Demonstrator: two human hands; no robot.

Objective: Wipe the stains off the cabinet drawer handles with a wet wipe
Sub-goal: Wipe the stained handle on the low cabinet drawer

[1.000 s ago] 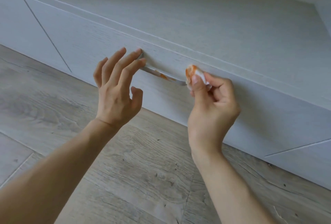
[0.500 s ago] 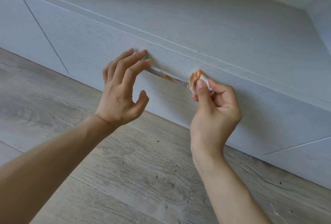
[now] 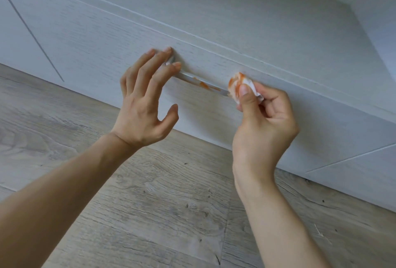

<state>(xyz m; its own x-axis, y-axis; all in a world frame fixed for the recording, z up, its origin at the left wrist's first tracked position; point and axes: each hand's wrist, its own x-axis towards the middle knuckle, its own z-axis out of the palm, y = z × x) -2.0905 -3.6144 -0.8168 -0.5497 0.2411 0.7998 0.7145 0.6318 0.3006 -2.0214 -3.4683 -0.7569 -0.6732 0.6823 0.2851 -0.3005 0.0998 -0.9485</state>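
You are working on the slim silver metal drawer handle [image 3: 199, 82] set across the pale grey wood-grain drawer front [image 3: 278, 100]; your right hand [image 3: 263, 126] is pinching a crumpled white wet wipe already smeared with orange [image 3: 236, 85] between thumb and curled fingers, and the wad is pressing against the right end of the handle; your left hand [image 3: 143, 104] is lying spread, fingers straight and apart, with the fingertips [image 3: 169, 50] touching the drawer front at the handle's left end, holding nothing. Orange stains [image 3: 203, 84] are showing on the middle of the bar, between your two hands, so the step looks only partly done; the stretch nearest the wipe looks cleaner, though the far right end is hidden behind the wad.

To do this pass well, you are best drawing the wipe leftward along the bar in one firm stroke, wrapping it over the front edge so that the underside is reached too; the face of the wad is already loaded with orange, so turning a clean white fold against the metal should keep you from spreading the smear; your left fingertips are bracing the drawer, and that pressure is likely helping to stop it sliding as you rub; be watching the pale front just below the bar, where colour could rub off onto the grain; the grey wooden plank floor [image 3: 150, 203] below is taking no part.
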